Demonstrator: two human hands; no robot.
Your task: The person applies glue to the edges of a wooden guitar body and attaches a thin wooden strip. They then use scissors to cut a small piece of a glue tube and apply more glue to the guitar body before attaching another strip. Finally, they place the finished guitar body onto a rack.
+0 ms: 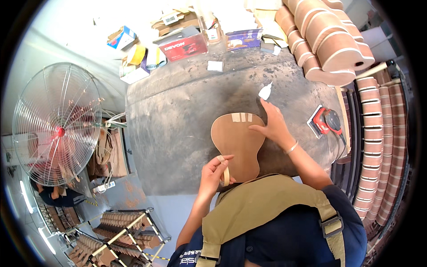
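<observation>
A brown ukulele body (239,149) lies flat on the dark worktable, with several pale tape strips (242,117) across its far end. My left hand (212,173) is at its near left edge, fingers curled round a roll of tape (226,176). Another bit of tape seems to be on a fingertip of that hand. My right hand (276,127) is open at the right edge of the body, thumb over the wood and fingers spread. Its fingertips come close to a small white squeeze bottle (265,91) lying on the table; whether they touch it I cannot tell.
At the right lies a red sander (327,121) with a cord. Stacked instrument bodies (336,49) fill the far right corner. Boxes (183,46) and papers line the back edge. A large wire-caged fan (58,124) stands left, with racks of parts (120,236) below it.
</observation>
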